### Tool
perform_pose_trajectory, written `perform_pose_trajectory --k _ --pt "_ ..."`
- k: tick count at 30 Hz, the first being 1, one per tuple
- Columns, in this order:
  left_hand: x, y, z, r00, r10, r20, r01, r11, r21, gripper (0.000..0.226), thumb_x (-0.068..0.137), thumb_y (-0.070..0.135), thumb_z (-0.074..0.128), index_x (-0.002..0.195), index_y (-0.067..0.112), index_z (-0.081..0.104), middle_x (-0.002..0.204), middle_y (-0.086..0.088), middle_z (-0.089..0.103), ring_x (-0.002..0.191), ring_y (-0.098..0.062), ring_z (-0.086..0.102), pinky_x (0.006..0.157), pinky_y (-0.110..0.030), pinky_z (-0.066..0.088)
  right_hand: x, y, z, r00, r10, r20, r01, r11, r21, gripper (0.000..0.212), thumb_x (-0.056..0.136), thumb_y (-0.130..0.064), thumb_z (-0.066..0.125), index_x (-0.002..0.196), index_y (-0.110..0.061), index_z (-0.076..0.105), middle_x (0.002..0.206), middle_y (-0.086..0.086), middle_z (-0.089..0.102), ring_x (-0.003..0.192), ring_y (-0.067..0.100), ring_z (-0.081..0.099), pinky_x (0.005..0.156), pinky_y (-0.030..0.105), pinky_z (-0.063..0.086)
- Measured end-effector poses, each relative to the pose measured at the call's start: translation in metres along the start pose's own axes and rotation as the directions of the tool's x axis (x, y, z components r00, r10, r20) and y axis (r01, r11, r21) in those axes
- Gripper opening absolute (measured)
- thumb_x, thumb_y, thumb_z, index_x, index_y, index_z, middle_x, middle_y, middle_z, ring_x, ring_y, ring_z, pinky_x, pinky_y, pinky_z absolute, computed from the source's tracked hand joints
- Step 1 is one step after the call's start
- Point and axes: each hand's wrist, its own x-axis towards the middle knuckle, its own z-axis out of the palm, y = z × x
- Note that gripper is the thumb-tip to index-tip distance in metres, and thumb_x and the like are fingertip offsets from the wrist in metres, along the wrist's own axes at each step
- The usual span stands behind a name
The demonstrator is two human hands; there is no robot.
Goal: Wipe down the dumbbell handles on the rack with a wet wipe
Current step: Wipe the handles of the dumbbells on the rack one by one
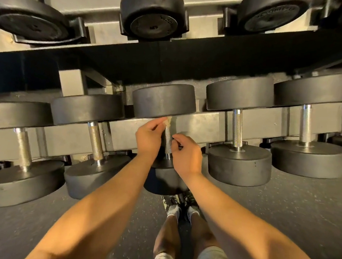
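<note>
- We stand facing the rack [207, 122], arms reaching to the centre dumbbell [164, 100] on the lower tier. It lies end-on to us in its cradle, so its knurled handle [168, 139] runs away from us and is open on both sides.
- Our left hand [148, 140] sits to the left of the handle. Its fingers [160, 123] pinch a small tan piece of the wet wipe [168, 121] at the handle's far end, just under the far head. We judge that it is held there so a stroke can start at one end of the bar and run its whole length.
- Our right hand [185, 158] is on the other side, about midway along the handle, its thumb and fingers curled tight beside the metal. We cannot tell whether they pinch the other end of the wipe, grip the bar or hold nothing. If they hold the wipe, it likely passes behind the bar to wrap it.
- Only that scrap of the wipe shows; the rest is hidden by the hands and the bar.
- The neighbouring dumbbells [237, 130] lie the same way, well apart, so each handle leaves room for both hands. Which are already wiped we cannot tell.
- More dumbbells sit on the upper shelf [171, 58], and the dark floor [282, 208] lies below.
</note>
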Motion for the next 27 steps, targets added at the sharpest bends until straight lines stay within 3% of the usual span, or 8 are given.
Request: perform_pose_trajectory --k 3,10,15,18,21,24,26,27 --pt "-0.014 -0.011 -0.005 0.996 0.003 0.084 -0.006 1.000 0.031 0.024 0.097 0.013 0.067 0.120 0.016 0.075 0.119 0.007 0.073 0.109 0.000 0.066 0.101 -0.015 0.048 0.000 -0.002 -0.002 1.000 0.019 0.000 -0.019 0.999 0.025 0.023 0.099 -0.022 0.057 0.118 -0.022 0.070 0.111 -0.004 0.070 0.098 0.014 0.065 0.090 0.034 0.056" --pt "-0.029 -0.023 -0.015 0.976 -0.101 0.195 0.087 0.993 0.078 0.019 0.093 0.013 0.072 0.109 0.018 0.079 0.106 0.007 0.077 0.100 -0.003 0.070 0.095 -0.018 0.053 0.001 -0.005 -0.006 0.997 0.076 -0.014 -0.076 0.996 0.049 0.023 0.098 -0.018 0.056 0.115 -0.018 0.071 0.110 -0.001 0.071 0.098 0.014 0.064 0.084 0.023 0.049" --pt "-0.037 -0.026 -0.013 0.965 -0.162 0.204 0.096 0.950 0.297 0.017 0.091 0.014 0.072 0.102 0.025 0.081 0.100 0.012 0.076 0.087 0.002 0.065 0.070 0.001 0.046 -0.004 -0.002 -0.009 0.995 0.095 0.025 -0.094 0.995 -0.044 0.030 0.097 -0.014 0.055 0.123 -0.017 0.069 0.119 0.001 0.070 0.108 0.019 0.064 0.093 0.032 0.052" --pt "-0.038 -0.023 -0.013 0.957 -0.200 0.209 0.110 0.920 0.377 0.019 0.091 0.015 0.071 0.099 0.027 0.082 0.090 0.014 0.072 0.077 0.005 0.060 0.061 0.000 0.043 -0.007 -0.003 -0.012 0.985 0.138 0.102 -0.131 0.988 -0.077 0.030 0.097 -0.011 0.054 0.123 -0.016 0.068 0.120 0.003 0.069 0.109 0.021 0.064 0.091 0.028 0.050" --pt "-0.046 -0.021 -0.014 0.962 -0.196 0.191 0.116 0.924 0.364 0.018 0.091 0.012 0.070 0.099 0.024 0.082 0.094 0.011 0.074 0.083 0.001 0.062 0.079 -0.010 0.048 -0.013 -0.004 -0.018 0.974 0.173 0.146 -0.163 0.984 -0.077 0.031 0.098 -0.009 0.052 0.124 -0.014 0.067 0.121 0.006 0.070 0.111 0.021 0.063 0.092 0.025 0.048" --pt "-0.061 -0.011 -0.017 0.959 -0.184 0.217 0.128 0.960 0.248 0.018 0.090 0.008 0.072 0.098 0.021 0.081 0.098 0.004 0.077 0.096 -0.011 0.070 0.097 -0.027 0.054 -0.022 -0.011 -0.032 0.971 0.189 0.148 -0.188 0.982 -0.022 0.030 0.099 -0.007 0.050 0.123 -0.013 0.067 0.120 0.007 0.069 0.111 0.021 0.063 0.089 0.020 0.044" --pt "-0.075 0.003 -0.018 0.961 -0.164 0.222 0.124 0.975 0.182 0.019 0.091 0.007 0.071 0.098 0.022 0.080 0.098 0.003 0.077 0.098 -0.015 0.070 0.096 -0.029 0.055 -0.029 -0.020 -0.045 0.972 0.186 0.142 -0.189 0.982 0.009 0.030 0.099 -0.007 0.049 0.122 -0.014 0.068 0.119 0.006 0.069 0.108 0.019 0.062 0.085 0.016 0.044" --pt "-0.082 0.011 -0.017 0.967 -0.141 0.212 0.109 0.982 0.154 0.019 0.092 0.008 0.070 0.100 0.022 0.080 0.099 0.004 0.076 0.098 -0.015 0.070 0.092 -0.023 0.055 -0.033 -0.026 -0.053 0.975 0.174 0.138 -0.179 0.984 0.021 0.030 0.099 -0.007 0.049 0.121 -0.014 0.068 0.117 0.004 0.069 0.106 0.017 0.062 0.080 0.012 0.043"
